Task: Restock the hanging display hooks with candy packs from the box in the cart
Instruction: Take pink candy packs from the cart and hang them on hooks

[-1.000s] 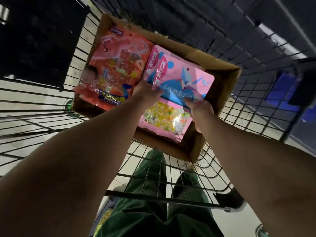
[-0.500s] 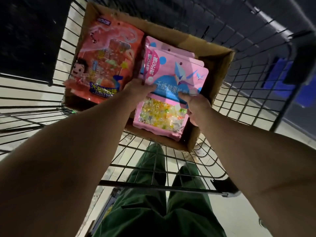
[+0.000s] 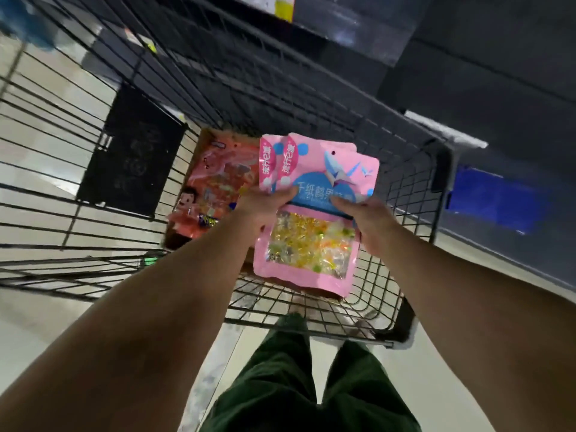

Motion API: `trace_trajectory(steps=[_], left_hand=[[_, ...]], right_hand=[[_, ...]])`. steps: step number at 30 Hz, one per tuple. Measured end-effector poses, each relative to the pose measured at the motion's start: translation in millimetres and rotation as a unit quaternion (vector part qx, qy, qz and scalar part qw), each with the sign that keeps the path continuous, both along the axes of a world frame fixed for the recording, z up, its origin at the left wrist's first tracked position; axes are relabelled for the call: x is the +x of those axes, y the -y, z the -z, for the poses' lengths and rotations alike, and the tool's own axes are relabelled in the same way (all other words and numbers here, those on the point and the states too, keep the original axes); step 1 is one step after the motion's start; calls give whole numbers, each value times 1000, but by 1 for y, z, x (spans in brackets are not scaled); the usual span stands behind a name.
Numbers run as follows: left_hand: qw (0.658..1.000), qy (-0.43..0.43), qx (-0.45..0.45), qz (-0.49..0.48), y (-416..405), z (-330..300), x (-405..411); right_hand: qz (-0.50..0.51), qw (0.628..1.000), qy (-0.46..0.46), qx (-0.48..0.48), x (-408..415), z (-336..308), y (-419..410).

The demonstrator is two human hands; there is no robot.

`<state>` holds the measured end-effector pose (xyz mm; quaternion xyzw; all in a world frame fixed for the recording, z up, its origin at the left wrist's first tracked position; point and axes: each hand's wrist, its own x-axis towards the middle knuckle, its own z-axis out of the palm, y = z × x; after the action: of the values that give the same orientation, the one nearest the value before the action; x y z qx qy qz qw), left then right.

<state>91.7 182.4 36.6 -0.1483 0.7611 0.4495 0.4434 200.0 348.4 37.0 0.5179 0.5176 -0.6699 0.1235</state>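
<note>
A small stack of pink candy packs (image 3: 314,241), each with a clear window of yellow sweets, is held up above the cardboard box (image 3: 199,143) in the black wire cart (image 3: 46,188). My left hand (image 3: 261,207) grips the stack's left edge and my right hand (image 3: 363,218) grips its right edge. Orange-red candy packs (image 3: 215,185) lie in the left half of the box. No display hooks are in view.
A dark flap panel (image 3: 131,151) hangs on the cart's left wall. Dark shelving (image 3: 343,29) with a yellow price tag (image 3: 284,4) rises beyond the cart. A blue crate (image 3: 495,198) sits low at the right. My green-trousered legs (image 3: 311,385) stand behind the cart.
Both hands have lifted the pink packs up out of the box. My view has swung up, bringing the shelving into sight.
</note>
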Motion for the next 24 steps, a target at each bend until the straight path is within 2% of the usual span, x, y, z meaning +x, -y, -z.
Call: trace_trajectory(steps=[4, 7, 13, 18, 22, 24], left_hand=[[998, 27, 60, 15, -25, -36, 3], [992, -7, 123, 22, -56, -81, 13], [975, -32, 207, 77, -146, -170, 69], [948, -83, 272, 139, -233, -227, 193], [916, -64, 313, 245, -297, -253, 328], [886, -49, 348, 303, -324, -259, 392]], right_hand=[[17, 997, -6, 77, 24, -48, -23], [58, 988, -46, 132, 47, -88, -47], [195, 954, -146, 173, 128, -181, -102], [297, 908, -191, 227, 273, -231, -150], [387, 859, -178, 282, 422, -261, -175], [422, 834, -165, 315, 494, -272, -181]])
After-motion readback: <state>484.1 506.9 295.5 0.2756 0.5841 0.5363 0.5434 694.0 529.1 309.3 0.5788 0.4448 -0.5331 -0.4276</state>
